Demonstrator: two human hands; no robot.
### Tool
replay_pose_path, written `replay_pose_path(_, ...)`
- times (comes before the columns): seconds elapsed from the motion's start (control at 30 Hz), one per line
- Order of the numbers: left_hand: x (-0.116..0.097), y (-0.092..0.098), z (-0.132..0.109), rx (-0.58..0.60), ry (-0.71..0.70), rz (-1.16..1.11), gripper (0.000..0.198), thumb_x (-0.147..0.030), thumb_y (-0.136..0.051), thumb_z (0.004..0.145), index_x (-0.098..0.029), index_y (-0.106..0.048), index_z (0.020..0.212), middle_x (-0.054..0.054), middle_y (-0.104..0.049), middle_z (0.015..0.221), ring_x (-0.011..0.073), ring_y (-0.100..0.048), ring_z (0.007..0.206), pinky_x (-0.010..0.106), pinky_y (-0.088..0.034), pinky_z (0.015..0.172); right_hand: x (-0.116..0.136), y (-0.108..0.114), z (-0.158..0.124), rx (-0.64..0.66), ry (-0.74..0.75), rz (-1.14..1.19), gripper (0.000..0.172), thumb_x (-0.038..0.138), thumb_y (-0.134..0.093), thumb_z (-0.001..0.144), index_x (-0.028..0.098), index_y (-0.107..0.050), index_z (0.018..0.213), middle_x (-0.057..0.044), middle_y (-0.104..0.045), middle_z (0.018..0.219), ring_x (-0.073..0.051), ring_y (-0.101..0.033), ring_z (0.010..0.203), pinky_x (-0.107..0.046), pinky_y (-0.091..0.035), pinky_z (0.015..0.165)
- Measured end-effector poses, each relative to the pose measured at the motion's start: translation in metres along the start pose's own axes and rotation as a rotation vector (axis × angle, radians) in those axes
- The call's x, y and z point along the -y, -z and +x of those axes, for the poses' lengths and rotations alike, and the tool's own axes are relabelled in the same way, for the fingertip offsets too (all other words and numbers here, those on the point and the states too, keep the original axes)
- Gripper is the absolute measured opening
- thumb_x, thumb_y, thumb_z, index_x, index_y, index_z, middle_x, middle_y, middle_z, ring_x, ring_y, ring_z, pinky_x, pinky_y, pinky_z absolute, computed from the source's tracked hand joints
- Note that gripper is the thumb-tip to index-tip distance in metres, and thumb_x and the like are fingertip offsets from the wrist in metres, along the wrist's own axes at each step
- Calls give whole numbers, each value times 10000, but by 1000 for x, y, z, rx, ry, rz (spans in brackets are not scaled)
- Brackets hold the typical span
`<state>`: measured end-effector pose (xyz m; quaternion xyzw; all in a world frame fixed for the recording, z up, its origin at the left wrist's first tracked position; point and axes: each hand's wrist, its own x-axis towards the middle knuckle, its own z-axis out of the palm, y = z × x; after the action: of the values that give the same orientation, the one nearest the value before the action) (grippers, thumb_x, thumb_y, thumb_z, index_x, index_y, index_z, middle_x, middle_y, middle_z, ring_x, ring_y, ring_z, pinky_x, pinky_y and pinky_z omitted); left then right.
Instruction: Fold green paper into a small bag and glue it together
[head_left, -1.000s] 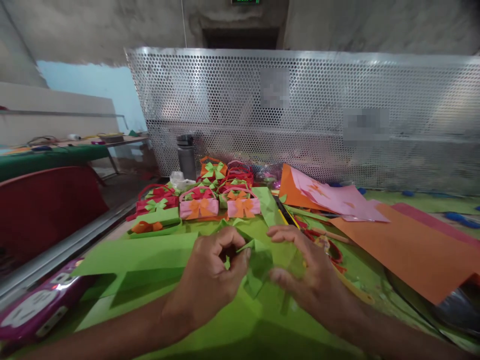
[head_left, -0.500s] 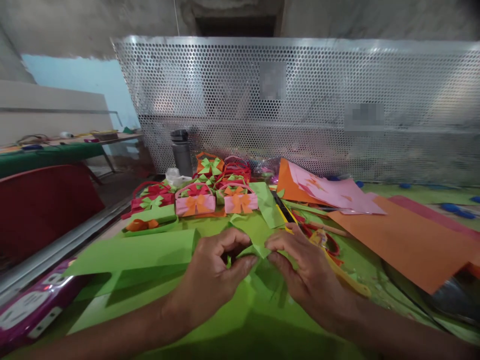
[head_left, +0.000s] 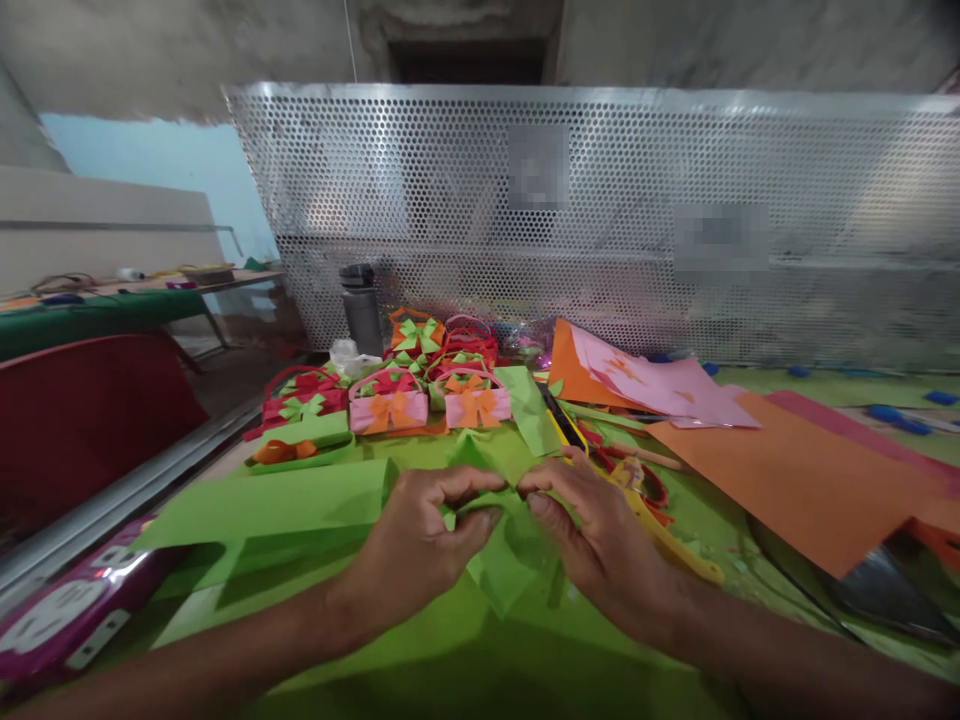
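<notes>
Between my hands is a folded piece of light green paper [head_left: 501,560], its pointed end hanging toward me. My left hand [head_left: 427,530] pinches it from the left between thumb and fingers. From the right, my right hand [head_left: 600,530] pinches the same paper near its middle, the fingertips almost meeting those of the left. Part of the paper is hidden behind the fingers. Just beyond stand small paper handbags with bows, among them a pink bag with an orange bow [head_left: 477,404] and another pink bag [head_left: 388,408] beside it.
A large green folded sheet [head_left: 277,505] lies left, near a purple device [head_left: 71,610]. Right are a yellow-handled tool [head_left: 679,540], red-handled scissors [head_left: 654,488], orange paper [head_left: 810,470] and pink paper [head_left: 667,380]. A dark bottle [head_left: 362,312] stands before the perforated metal panel [head_left: 450,220].
The green paper has turned in my fingers, so a longer pointed flap now hangs down toward me. Both hands remain in nearly the same place.
</notes>
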<state>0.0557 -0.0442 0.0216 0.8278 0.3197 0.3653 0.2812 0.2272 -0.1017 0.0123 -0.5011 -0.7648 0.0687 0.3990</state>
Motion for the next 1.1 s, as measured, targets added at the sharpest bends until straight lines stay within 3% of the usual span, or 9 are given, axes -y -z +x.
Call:
replay_pose_path(0.2, -4, 3, 1, 74, 91, -76, 257, -193, -545, 715, -144, -678, 929, 21, -703, 733, 151, -605, 623, 233, -462, 561, -2, 5, 3, -9, -25, 88, 270, 202, -373, 891, 224, -532, 1109, -58, -624, 1024, -186, -555, 977, -394, -399, 879)
replay_pose_path(0.33, -9, 5, -1, 124, 86, -120, 243, -193, -520, 727, -137, -679, 903, 27, -691, 734, 144, -574, 609, 235, -431, 559, -2, 13, 5, 103, 57, 79, 361, 197, -374, 892, 233, -473, 1237, -69, -606, 1120, -196, -536, 1046, -378, -404, 873)
replay_pose_path(0.47, -10, 6, -1, 157, 72, -150, 172, -207, -525, 736, -145, -678, 784, -6, -636, 650, 114, -501, 556, 214, -384, 527, 1, 21, 11, 243, 67, 74, 304, 198, -366, 897, 207, -521, 1158, -49, -636, 951, -174, -574, 868, -299, -422, 738)
replay_pose_path(0.63, -7, 6, -1, 182, 110, -203, 147, -241, -547, 740, -134, -616, 668, -30, -519, 559, 92, -420, 516, 202, -334, 497, -3, 25, 17, 290, 37, 66, 167, 201, -393, 883, 170, -555, 908, 16, -543, 698, -109, -451, 600, -225, -334, 544)
replay_pose_path(0.83, -6, 2, 6, 218, 177, -288, 171, -293, -572, 733, -141, -605, 803, -12, -555, 658, 91, -439, 532, 197, -357, 483, -4, 29, 19, 276, -15, 58, 150, 187, -406, 866, 176, -509, 759, 44, -468, 615, -90, -404, 547, -210, -284, 497)
replay_pose_path(1.1, -7, -8, 19, 268, 290, -345, 183, -304, -622, 651, -143, -592, 732, -78, -415, 504, 60, -299, 446, 174, -245, 422, -1, 31, 21, 238, -139, 17, 141, 153, -422, 840, 180, -507, 729, 45, -485, 615, -92, -420, 560, -221, -280, 507)
